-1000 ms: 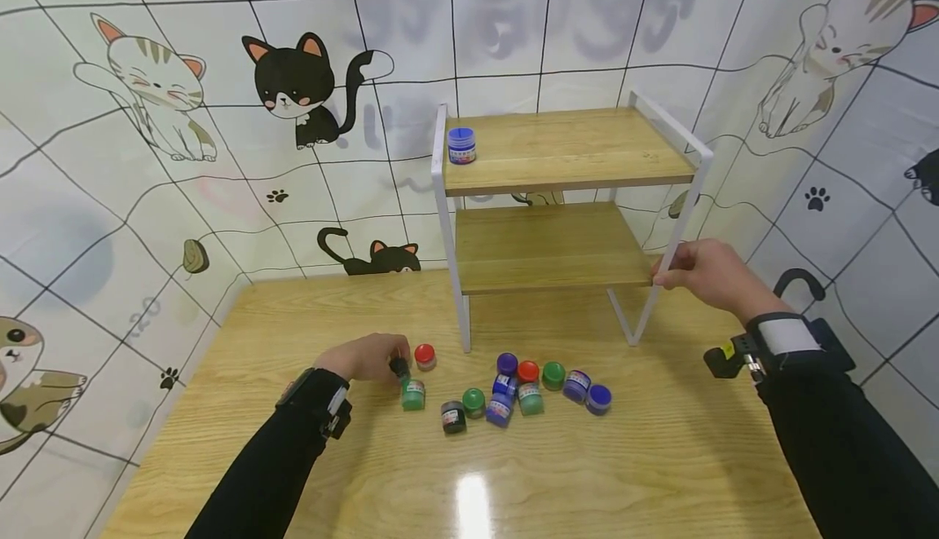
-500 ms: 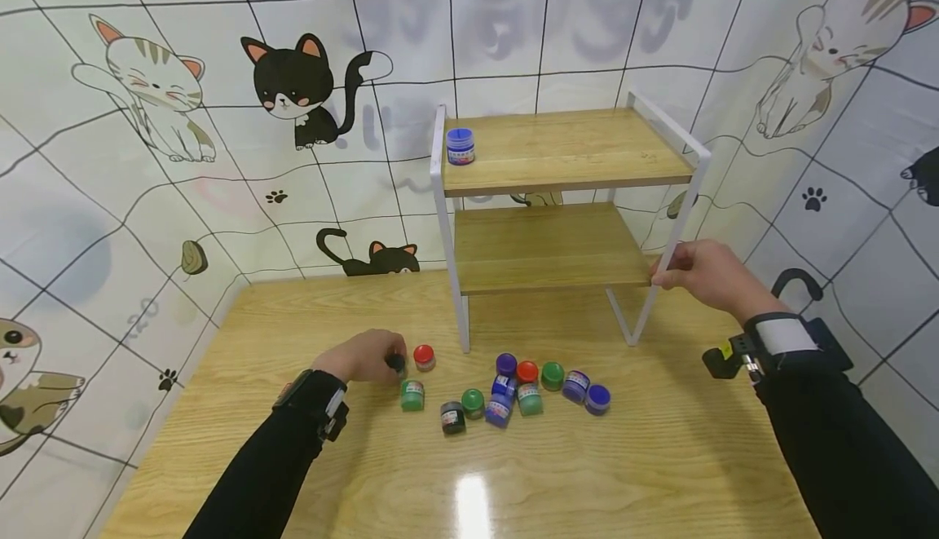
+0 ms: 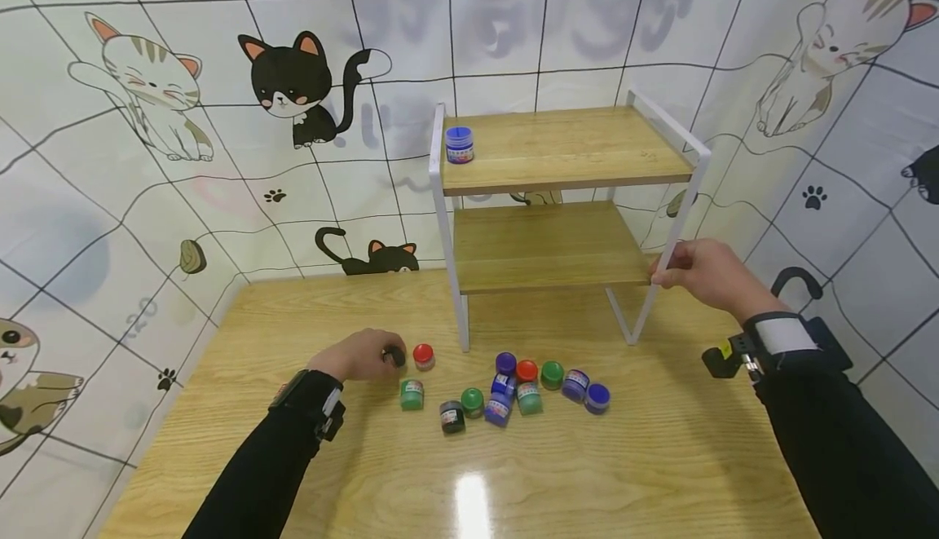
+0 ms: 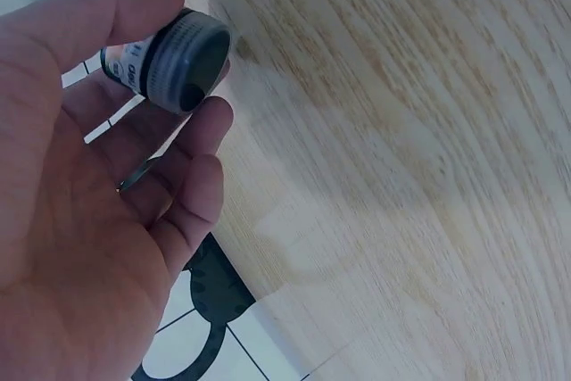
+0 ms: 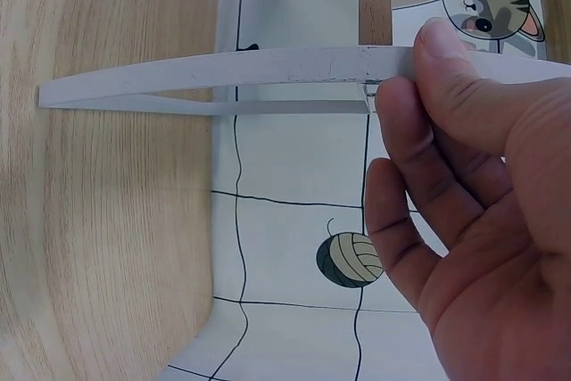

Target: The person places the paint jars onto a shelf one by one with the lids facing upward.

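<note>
My left hand (image 3: 363, 355) pinches a small black paint jar (image 4: 169, 60) between thumb and fingers, tilted close over the table. Just right of it stands a red-lidded jar (image 3: 423, 356); a green jar (image 3: 412, 395) lies nearer to me. My right hand (image 3: 700, 271) grips the white metal leg (image 5: 294, 67) of a two-tier wooden shelf (image 3: 557, 245), thumb on one side and fingers on the other, at the height of the lower board. On the left end of the top board stands a blue jar (image 3: 459, 145).
Several more jars sit in a loose group in front of the shelf: a black one (image 3: 451, 417), green-lidded ones (image 3: 552, 374), a red-lidded one (image 3: 527, 371) and blue ones (image 3: 597, 398). A cat-print wall covering (image 3: 308, 180) surrounds the wooden table (image 3: 623, 457).
My left hand has drawn the black jar slightly left and away from the green jar, turning it in the fingers. My right hand stays on the shelf leg.
</note>
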`<state>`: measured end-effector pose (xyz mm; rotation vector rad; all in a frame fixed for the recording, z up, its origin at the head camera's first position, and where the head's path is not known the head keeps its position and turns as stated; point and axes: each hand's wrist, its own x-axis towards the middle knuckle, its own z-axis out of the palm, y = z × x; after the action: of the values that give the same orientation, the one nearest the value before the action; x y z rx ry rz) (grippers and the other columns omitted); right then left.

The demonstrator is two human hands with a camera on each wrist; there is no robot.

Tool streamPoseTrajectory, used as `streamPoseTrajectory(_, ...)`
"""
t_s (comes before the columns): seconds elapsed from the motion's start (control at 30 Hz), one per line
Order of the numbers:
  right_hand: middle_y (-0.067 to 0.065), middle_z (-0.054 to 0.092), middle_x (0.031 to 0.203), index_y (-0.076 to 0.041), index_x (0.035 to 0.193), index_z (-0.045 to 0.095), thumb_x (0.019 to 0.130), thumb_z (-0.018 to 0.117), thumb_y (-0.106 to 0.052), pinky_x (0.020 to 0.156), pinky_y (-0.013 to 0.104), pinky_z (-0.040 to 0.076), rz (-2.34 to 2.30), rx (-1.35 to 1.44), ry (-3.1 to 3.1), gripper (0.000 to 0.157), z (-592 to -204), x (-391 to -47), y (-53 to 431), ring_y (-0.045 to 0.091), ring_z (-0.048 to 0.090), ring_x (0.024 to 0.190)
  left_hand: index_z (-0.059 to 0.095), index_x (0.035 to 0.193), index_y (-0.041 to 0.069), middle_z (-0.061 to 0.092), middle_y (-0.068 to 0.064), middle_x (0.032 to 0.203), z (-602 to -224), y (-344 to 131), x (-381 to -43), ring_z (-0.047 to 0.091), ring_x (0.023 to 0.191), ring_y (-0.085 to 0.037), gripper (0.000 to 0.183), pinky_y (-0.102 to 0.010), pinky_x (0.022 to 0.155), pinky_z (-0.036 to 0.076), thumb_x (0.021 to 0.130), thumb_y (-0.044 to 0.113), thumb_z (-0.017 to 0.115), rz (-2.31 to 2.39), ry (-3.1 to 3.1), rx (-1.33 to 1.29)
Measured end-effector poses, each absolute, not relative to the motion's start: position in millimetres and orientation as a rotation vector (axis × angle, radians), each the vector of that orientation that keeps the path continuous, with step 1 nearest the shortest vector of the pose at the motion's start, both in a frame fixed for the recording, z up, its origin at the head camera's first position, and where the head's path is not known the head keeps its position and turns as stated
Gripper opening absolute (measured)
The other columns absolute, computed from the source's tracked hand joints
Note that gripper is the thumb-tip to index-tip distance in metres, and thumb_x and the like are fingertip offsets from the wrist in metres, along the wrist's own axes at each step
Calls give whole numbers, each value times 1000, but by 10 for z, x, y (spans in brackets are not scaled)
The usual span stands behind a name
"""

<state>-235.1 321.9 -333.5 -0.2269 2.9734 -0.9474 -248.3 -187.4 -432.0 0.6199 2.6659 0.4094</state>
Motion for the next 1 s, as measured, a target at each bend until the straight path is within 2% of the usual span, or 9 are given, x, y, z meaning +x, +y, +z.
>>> streamPoseTrajectory(0.27, 17, 69, 96, -2, 100, 68, 89, 67, -17, 82, 57, 45, -942, -230, 2983, 18, -3321, -2346, 3225, 34, 60, 92, 61, 125, 11, 63, -7, 119, -4322, -1873, -2510, 54, 110, -24, 39, -48, 100, 42, 87, 21, 67, 361, 2667, 583)
streamPoseTrajectory(0.43, 16, 69, 96, -3, 100, 69, 89, 67, -17, 82, 57, 45, -940, -232, 2984, 18, -3322, -2342, 3229, 34, 60, 92, 57, 130, 10, 62, -10, 118, -4288, -1877, -2493, 55, 108, -24, 45, -48, 99, 43, 88, 19, 68, 369, 2657, 563)
streamPoseTrajectory(0.57, 14, 69, 94, -3, 100, 69, 90, 67, -18, 81, 55, 45, -937, -232, 2981, 18, -3328, -2340, 3231, 34, 61, 92, 55, 123, 15, 61, -7, 102, -4249, -1878, -2482, 55, 93, -22, 39, -43, 86, 46, 87, 22, 70, 393, 2661, 526)
streamPoseTrajectory(0.7, 14, 69, 92, -3, 99, 69, 90, 67, -17, 80, 54, 46, -936, -235, 2986, 17, -3333, -2338, 3234, 34, 61, 91, 54, 109, 15, 57, -3, 93, -4239, -1879, -2482, 51, 83, -20, 28, -38, 75, 44, 88, 24, 70, 413, 2677, 518)
streamPoseTrajectory(0.87, 15, 69, 95, -3, 100, 69, 89, 67, -18, 80, 54, 46, -927, -243, 2990, 18, -3333, -2333, 3232, 33, 61, 91, 58, 102, 16, 59, 0, 93, -4257, -1884, -2487, 51, 83, -18, 18, -39, 77, 45, 89, 25, 67, 438, 2688, 584)
streamPoseTrajectory(1.0, 15, 70, 97, -4, 100, 69, 89, 67, -19, 81, 55, 46, -918, -252, 2994, 19, -3326, -2330, 3228, 32, 61, 91, 59, 102, 14, 61, 1, 96, -4276, -1885, -2497, 53, 86, -16, 16, -41, 81, 47, 90, 22, 66, 450, 2702, 636)
